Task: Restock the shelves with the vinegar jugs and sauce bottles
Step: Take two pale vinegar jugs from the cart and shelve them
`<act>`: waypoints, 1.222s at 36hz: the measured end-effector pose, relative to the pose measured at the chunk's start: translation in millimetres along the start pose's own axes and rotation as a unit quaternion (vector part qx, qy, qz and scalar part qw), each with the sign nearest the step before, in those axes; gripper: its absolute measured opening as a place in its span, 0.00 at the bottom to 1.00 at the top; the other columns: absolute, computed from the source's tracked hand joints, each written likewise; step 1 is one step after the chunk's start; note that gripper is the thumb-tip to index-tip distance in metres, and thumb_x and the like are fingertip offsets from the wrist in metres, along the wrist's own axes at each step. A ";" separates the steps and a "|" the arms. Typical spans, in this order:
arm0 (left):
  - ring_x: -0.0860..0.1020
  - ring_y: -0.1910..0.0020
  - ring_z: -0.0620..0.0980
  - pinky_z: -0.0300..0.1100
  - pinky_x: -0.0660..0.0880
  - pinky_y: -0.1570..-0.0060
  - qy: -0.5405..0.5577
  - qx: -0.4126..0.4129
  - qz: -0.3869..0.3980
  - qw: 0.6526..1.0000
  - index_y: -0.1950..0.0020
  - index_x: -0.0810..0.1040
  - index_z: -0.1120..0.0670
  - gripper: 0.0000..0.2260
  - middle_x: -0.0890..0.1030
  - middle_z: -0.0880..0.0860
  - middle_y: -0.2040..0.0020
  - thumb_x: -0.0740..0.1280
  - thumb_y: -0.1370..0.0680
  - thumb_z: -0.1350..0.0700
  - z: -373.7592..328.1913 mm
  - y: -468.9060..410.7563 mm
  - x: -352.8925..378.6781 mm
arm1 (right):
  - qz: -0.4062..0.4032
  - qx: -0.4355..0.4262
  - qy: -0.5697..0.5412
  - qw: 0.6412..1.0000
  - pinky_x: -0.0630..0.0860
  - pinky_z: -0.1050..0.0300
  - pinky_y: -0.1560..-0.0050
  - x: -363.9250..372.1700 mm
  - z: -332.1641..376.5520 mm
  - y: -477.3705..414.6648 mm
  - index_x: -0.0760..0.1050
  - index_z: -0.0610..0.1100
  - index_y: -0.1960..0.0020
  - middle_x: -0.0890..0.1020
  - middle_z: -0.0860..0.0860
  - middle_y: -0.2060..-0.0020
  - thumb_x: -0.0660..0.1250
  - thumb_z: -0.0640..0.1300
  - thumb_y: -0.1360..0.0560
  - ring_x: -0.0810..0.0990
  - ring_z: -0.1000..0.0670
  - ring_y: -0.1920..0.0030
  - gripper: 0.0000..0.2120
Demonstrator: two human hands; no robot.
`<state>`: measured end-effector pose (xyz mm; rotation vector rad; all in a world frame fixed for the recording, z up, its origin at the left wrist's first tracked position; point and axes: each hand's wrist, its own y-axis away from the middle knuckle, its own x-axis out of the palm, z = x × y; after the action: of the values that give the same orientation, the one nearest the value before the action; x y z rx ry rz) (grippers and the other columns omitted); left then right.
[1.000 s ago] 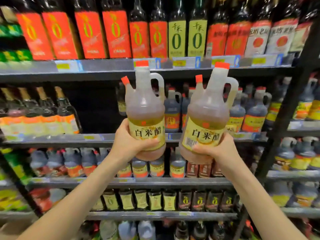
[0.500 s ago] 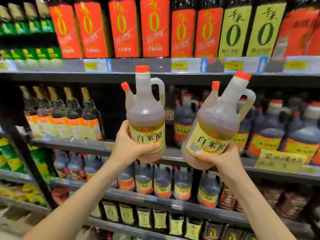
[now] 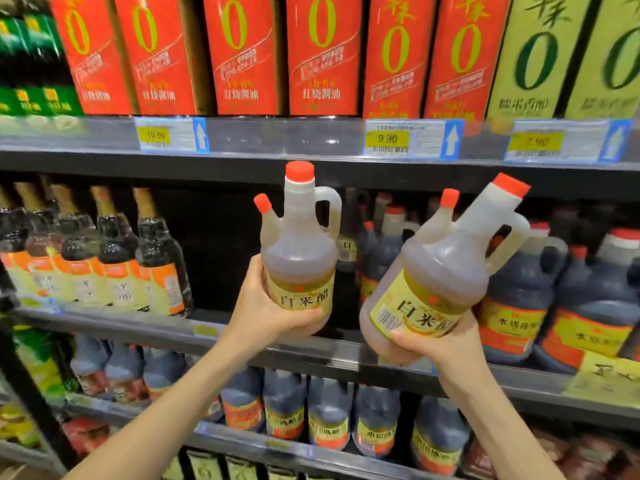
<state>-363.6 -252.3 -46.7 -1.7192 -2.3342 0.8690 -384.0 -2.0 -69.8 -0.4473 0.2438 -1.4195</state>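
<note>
I hold two pale vinegar jugs with red caps and yellow labels in front of the middle shelf. My left hand grips the base of the upright left jug, which stands before a dark gap in the shelf. My right hand grips the bottom of the right jug, which tilts to the right with its cap near the shelf above. Its base hangs just above the shelf's front edge.
Dark sauce bottles stand left of the gap and dark jugs fill the shelf to the right. Red and yellow-green labelled bottles line the top shelf above price tags. More dark jugs sit on the lower shelf.
The shelves have come much nearer in view, and both jugs now sit close before the middle shelf. The right jug tilts further right.
</note>
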 end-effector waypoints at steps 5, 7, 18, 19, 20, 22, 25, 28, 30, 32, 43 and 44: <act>0.76 0.45 0.33 0.25 0.74 0.55 -0.003 0.016 0.034 0.999 0.42 0.65 0.43 0.37 0.75 0.45 0.44 0.81 0.41 0.63 10.8 -18.4 8.6 | -0.016 0.010 0.000 1.000 0.79 0.62 0.60 5.3 -5.4 -5.1 0.77 0.41 0.50 0.86 0.51 0.58 0.81 0.42 0.53 0.85 0.52 0.56 0.32; 0.76 0.44 0.35 0.26 0.74 0.54 -0.003 0.015 0.053 0.998 0.42 0.64 0.43 0.38 0.76 0.46 0.44 0.82 0.42 0.62 17.3 -25.3 10.4 | -0.031 0.016 -0.001 0.999 0.80 0.61 0.60 8.4 -6.4 -5.0 0.77 0.39 0.49 0.86 0.50 0.56 0.82 0.47 0.56 0.85 0.51 0.55 0.37; 0.81 0.47 0.43 0.35 0.79 0.51 -0.018 -0.001 0.178 0.984 0.34 0.67 0.57 0.42 0.83 0.50 0.49 0.83 0.43 0.60 52.5 -57.0 17.4 | -0.099 0.018 0.019 0.995 0.80 0.59 0.56 23.6 -18.7 3.5 0.74 0.35 0.41 0.85 0.47 0.52 0.81 0.33 0.49 0.84 0.48 0.51 0.37; 0.81 0.48 0.41 0.34 0.78 0.52 -0.021 -0.001 0.182 0.983 0.34 0.65 0.54 0.42 0.83 0.48 0.50 0.83 0.43 0.60 55.6 -58.8 18.6 | -0.104 0.018 0.016 0.994 0.80 0.58 0.56 24.8 -19.3 5.1 0.74 0.35 0.41 0.85 0.46 0.51 0.81 0.35 0.49 0.84 0.48 0.50 0.38; 0.81 0.49 0.40 0.32 0.77 0.53 -0.026 -0.003 0.189 0.982 0.34 0.64 0.52 0.43 0.82 0.47 0.49 0.83 0.43 0.60 57.7 -60.3 19.7 | -0.109 0.020 0.012 0.994 0.80 0.58 0.55 25.8 -19.4 6.7 0.73 0.36 0.40 0.85 0.46 0.51 0.81 0.36 0.50 0.84 0.47 0.50 0.39; 0.79 0.50 0.36 0.27 0.75 0.56 -0.034 -0.012 0.202 0.979 0.36 0.62 0.47 0.43 0.80 0.44 0.48 0.83 0.43 0.60 60.9 -62.4 22.7 | -0.122 0.024 0.008 0.992 0.81 0.57 0.54 27.6 -19.0 8.8 0.73 0.37 0.39 0.84 0.45 0.50 0.82 0.39 0.51 0.83 0.48 0.49 0.41; 0.78 0.50 0.35 0.26 0.74 0.58 -0.039 -0.020 0.224 0.974 0.37 0.62 0.47 0.41 0.78 0.46 0.47 0.82 0.42 0.62 69.9 -66.0 27.8 | -0.132 0.028 0.015 0.991 0.81 0.58 0.55 29.7 -19.3 9.9 0.72 0.38 0.39 0.84 0.46 0.50 0.82 0.36 0.49 0.83 0.48 0.49 0.41; 0.79 0.48 0.40 0.33 0.76 0.51 -0.019 -0.040 0.238 0.970 0.36 0.65 0.49 0.42 0.80 0.50 0.45 0.83 0.44 0.59 79.8 -72.0 33.6 | -0.134 0.030 0.022 0.990 0.81 0.56 0.53 30.8 -19.2 10.1 0.72 0.38 0.38 0.84 0.45 0.49 0.81 0.34 0.48 0.83 0.47 0.48 0.40; 0.80 0.46 0.43 0.39 0.77 0.47 0.008 -0.066 0.247 0.967 0.35 0.66 0.49 0.45 0.80 0.50 0.45 0.83 0.47 0.56 86.1 -75.2 38.2 | -0.137 0.031 0.024 0.990 0.81 0.56 0.53 31.6 -18.6 10.5 0.73 0.38 0.39 0.84 0.45 0.50 0.81 0.34 0.48 0.83 0.47 0.48 0.39; 0.81 0.46 0.46 0.45 0.77 0.45 0.036 -0.085 0.253 0.963 0.36 0.67 0.48 0.46 0.82 0.50 0.45 0.83 0.50 0.52 90.5 -75.9 41.6 | -0.140 0.029 0.026 0.989 0.80 0.58 0.54 32.2 -18.1 10.8 0.73 0.38 0.39 0.84 0.46 0.50 0.81 0.34 0.48 0.83 0.48 0.49 0.39; 0.79 0.41 0.46 0.49 0.76 0.40 0.064 -0.083 0.328 0.939 0.33 0.64 0.47 0.45 0.80 0.50 0.40 0.83 0.45 0.46 91.7 -86.2 38.0 | -0.154 0.036 0.033 0.987 0.80 0.60 0.57 42.7 -14.5 4.7 0.74 0.38 0.42 0.85 0.46 0.52 0.81 0.30 0.47 0.84 0.48 0.51 0.35; 0.79 0.41 0.45 0.49 0.75 0.39 0.071 -0.084 0.328 0.938 0.33 0.65 0.46 0.46 0.80 0.49 0.40 0.82 0.46 0.43 89.0 -87.2 36.3 | -0.154 0.038 0.032 0.987 0.80 0.60 0.57 43.3 -14.2 4.4 0.74 0.37 0.41 0.85 0.46 0.53 0.80 0.29 0.47 0.84 0.48 0.51 0.35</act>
<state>-486.4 -269.7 -84.8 -2.6001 -1.7854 0.5873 -379.8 -46.4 -80.1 -0.3881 0.1766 -1.7424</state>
